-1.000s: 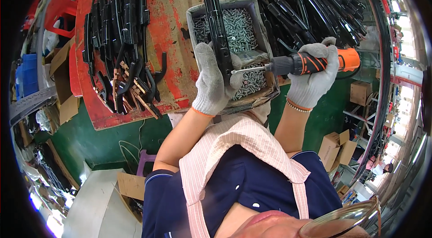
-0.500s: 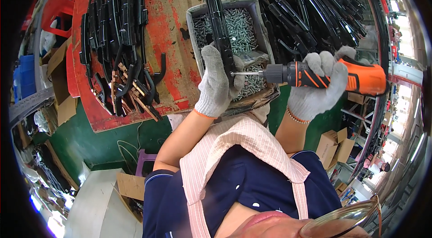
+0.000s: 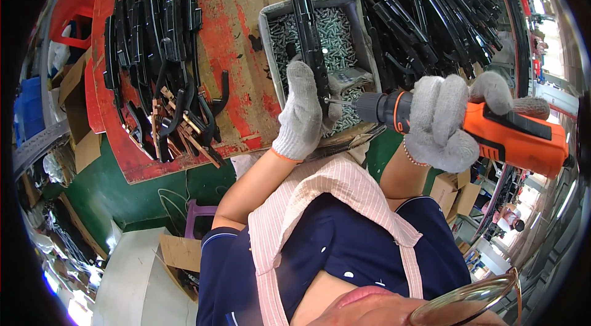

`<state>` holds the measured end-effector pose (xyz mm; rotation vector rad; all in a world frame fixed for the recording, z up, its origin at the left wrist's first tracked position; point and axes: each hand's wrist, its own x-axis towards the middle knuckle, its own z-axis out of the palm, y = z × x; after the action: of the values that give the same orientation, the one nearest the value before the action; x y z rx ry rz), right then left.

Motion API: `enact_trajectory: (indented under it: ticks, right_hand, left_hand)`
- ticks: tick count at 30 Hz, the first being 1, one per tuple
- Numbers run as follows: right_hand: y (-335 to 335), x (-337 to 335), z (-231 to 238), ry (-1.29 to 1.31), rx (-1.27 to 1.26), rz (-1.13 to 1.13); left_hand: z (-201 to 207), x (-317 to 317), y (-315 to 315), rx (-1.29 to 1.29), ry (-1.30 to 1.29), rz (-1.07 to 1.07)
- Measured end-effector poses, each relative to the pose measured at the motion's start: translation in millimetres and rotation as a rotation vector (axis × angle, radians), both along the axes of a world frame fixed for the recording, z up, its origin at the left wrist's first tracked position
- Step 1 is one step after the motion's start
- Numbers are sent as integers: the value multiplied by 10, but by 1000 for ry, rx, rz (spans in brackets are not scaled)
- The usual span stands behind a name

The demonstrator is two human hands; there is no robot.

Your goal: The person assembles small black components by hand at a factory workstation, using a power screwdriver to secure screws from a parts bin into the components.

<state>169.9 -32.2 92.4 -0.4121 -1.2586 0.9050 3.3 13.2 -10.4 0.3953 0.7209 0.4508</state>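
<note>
My left hand [image 3: 300, 113], in a grey knit glove, is wrapped round the lower end of a black tubular handle [image 3: 308, 30]. A cable runs from the handle's far end, and the handle slants over an open box [image 3: 367, 49] of small silvery screws [image 3: 337, 40]. In my gloved right hand [image 3: 440, 120] is an orange and black electric screwdriver [image 3: 514, 138], gripped round its body. Its bit points left and meets the side of the handle beside my left fingers. Whether a screw sits at the tip is too small to tell.
Several black handles with copper ends [image 3: 178, 123] lie on the red, worn tabletop [image 3: 231, 36] at the left. A heap of black handles and cables [image 3: 425, 12] covers the far right. A red stool [image 3: 74, 9] stands at the left, a cardboard box [image 3: 452, 193] at the lower right.
The screwdriver has tilted, its rear end moving right and lower, and my right hand has shifted its grip round it. My left hand and the handle have moved slightly right.
</note>
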Motion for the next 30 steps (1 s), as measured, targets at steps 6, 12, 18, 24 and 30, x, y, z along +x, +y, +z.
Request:
enact_trajectory:
  ticks: [6, 12, 18, 24, 30]
  right_hand:
    - [4, -503, 197, 117, 21, -591]
    - [-124, -474, 138, -12, -174, -593]
    - [35, -564, 120, 97, -73, -750]
    - [-10, -630, 199, 41, -150, -670]
    - [-60, -252, -19, -31, -120, -473]
  left_hand:
    - [32, 50, 12, -50, 16, 31]
    - [-77, 43, -45, 11, 43, 79]
    - [-27, 64, 29, -159, -22, 2]
    - [-32, 27, 24, 44, -196, 30]
    - [-36, 71, 1, -84, -21, 31]
